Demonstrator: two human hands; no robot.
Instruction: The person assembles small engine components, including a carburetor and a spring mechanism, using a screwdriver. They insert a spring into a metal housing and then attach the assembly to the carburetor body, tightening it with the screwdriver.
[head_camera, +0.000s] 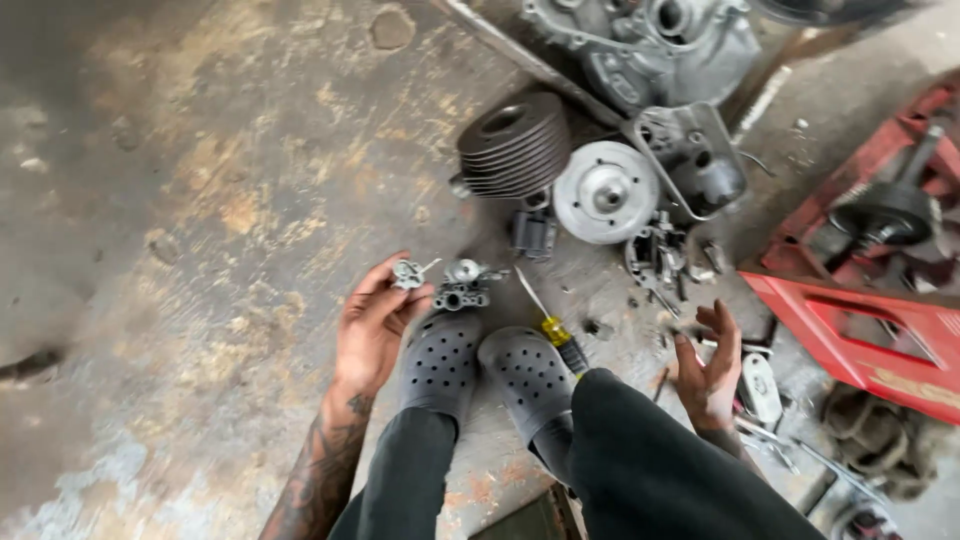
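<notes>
A small grey metal part (407, 273) is pinched between the thumb and fingertips of the left hand (375, 325), palm turned upward, the tattooed forearm running down towards the lower edge of the view; a thin pin or lever is seen projecting from the part on the side away from the palm. Just beside those fingers, towards the right hand, a carburettor body (462, 285) is set on the stained concrete floor (200, 200), at the toe of a dark perforated clog (441, 362); a second clog (530, 378) lies next to it, and dark trouser legs are seen below both.

The right hand (707, 365) is held open and empty, fingers spread and slightly curled, raised above a scatter of small metal pieces; nothing is gripped by it. Between the two hands a screwdriver with a yellow and black handle (556, 335) is laid on the floor, its shaft pointing away from the body. Beyond the hands, a finned engine cylinder (515, 145), a round pale flywheel disc (606, 192) and an open engine casing (690, 160) are grouped close together; outward of the right hand a red plastic crate (870, 330) is placed, with a dark shaft and wheel assembly (890, 210) resting in it.
</notes>
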